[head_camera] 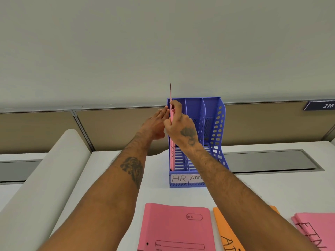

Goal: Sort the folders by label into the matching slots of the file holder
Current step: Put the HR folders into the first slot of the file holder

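A blue three-slot file holder (218,124) stands at the back of the white desk, its front strip labelled "HR" (179,178) and "ADM". A pink folder (172,156) stands upright, seen edge-on, in the leftmost HR slot. My right hand (179,129) pinches the folder's upper edge. My left hand (155,124) lies flat against the folder's left side with fingers straight. The two other slots look empty.
On the near desk lie a pink folder (177,227), an orange folder (228,232) marked "AD", and pink folders (315,229) marked "FIN" at the right. A beige partition and a "216" sign (320,105) stand behind. A white roll (45,174) lies left.
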`<state>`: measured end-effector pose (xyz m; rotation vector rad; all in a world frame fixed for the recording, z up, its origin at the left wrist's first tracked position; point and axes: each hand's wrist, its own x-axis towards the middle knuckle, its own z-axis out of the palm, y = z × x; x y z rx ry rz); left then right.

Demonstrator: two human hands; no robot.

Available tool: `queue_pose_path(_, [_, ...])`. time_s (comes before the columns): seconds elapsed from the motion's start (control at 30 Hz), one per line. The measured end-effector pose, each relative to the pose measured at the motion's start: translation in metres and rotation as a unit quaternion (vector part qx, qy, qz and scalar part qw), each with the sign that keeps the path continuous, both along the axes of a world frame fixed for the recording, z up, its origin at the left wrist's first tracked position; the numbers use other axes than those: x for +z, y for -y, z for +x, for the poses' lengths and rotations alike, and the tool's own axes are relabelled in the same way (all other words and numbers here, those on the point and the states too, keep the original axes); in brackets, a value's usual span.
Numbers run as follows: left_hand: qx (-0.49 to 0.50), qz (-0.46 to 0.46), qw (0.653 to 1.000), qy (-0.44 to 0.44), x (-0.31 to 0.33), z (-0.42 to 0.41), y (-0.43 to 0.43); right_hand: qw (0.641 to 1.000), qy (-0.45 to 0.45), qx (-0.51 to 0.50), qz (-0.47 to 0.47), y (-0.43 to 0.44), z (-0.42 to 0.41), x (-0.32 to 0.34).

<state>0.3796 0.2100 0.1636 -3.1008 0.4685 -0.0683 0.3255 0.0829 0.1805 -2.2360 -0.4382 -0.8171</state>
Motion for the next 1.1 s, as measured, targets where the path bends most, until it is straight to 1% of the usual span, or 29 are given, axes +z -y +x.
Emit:
queue_pose_path(0.3, [-0.009, 0.021, 1.0, -0.006, -0.002, 0.0, -0.003, 0.999, -0.031, 0.01, -0.04, 0.002, -0.002, -0.026])
queue_pose_path(0.53, [0.007, 0.004, 1.0, -0.015, -0.004, -0.011, -0.012, 0.995, -0.057, 0.016, -0.079, 0.009, -0.008, -0.027])
queue_pose_path(0.67, [0.031, -0.012, 0.999, -0.012, -0.002, -0.023, -0.016, 0.993, -0.072, -0.002, -0.098, 0.013, -0.017, -0.024])
queue_pose_path(0.87, [0.061, -0.029, 0.998, -0.007, 0.0, -0.049, -0.024, 0.991, -0.067, -0.033, -0.11, 0.017, -0.037, -0.018])
queue_pose_path(1.1, [0.082, -0.045, 0.996, -0.006, -0.006, -0.091, -0.032, 0.986, -0.098, -0.06, -0.119, 0.025, -0.058, -0.011])
